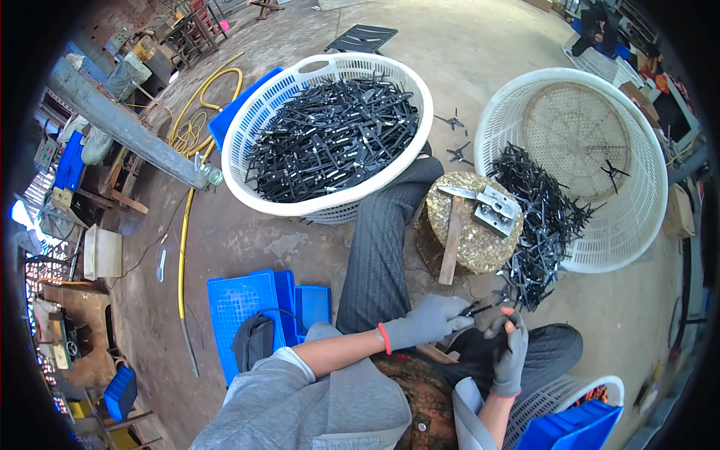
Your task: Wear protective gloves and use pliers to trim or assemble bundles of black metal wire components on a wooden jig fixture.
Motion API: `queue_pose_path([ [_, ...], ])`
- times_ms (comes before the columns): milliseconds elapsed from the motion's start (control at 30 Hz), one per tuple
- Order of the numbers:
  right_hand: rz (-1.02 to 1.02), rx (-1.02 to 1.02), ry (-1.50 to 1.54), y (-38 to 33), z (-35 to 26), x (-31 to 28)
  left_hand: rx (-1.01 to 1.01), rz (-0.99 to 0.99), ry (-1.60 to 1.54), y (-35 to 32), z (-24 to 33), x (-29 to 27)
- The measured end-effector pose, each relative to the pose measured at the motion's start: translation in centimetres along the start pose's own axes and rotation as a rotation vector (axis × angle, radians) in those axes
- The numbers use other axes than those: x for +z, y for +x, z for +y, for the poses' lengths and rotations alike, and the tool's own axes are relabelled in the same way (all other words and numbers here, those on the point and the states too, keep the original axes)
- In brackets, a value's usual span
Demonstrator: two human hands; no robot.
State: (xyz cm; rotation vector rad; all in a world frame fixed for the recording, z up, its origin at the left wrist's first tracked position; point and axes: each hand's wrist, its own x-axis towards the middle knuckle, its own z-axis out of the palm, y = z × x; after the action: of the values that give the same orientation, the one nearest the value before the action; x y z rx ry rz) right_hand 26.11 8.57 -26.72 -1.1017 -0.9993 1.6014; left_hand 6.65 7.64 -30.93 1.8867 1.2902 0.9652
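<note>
My left hand [433, 322], in a grey glove with a red band at the wrist, is closed on a thin black branched piece [477, 308]. My right hand [511, 349], also gloved in grey with bare fingertips, is closed at the other side of that piece; its exact grip is too small to make out. Just beyond my hands stands a round, speckled block [474, 259]. On it lie a wooden-handled tool [452, 240], apparently a hammer, and a silver metal fixture [496, 211]. Beside the block a heap of black branched pieces [534, 240] spills from a tipped white basket [645, 180].
A white basket [238, 150] full of black pieces stands ahead. Blue trays [241, 319] and a dark bag [253, 345] lie at my left. A white basket [615, 390] with a blue bin [574, 429] sits at my right. A yellow hose [182, 270] crosses the floor.
</note>
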Motion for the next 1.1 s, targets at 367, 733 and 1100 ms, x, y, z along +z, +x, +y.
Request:
queue_pose_path([
  [367,-0.121,0.08,-0.382,-0.3,3.8,0.7,-0.611,-0.235,-0.824,1.2,2.4,-1.4],
  [733,0.086,-0.019,-0.204,0.9,3.1,0.6,-0.713,-0.33,-0.741,-0.7,2.4,-1.6],
  [1100,-0.279,0.241,0.508,0.4,1.8,2.0,-0.663,-0.352,-0.555,-0.2,2.9,-1.2],
])
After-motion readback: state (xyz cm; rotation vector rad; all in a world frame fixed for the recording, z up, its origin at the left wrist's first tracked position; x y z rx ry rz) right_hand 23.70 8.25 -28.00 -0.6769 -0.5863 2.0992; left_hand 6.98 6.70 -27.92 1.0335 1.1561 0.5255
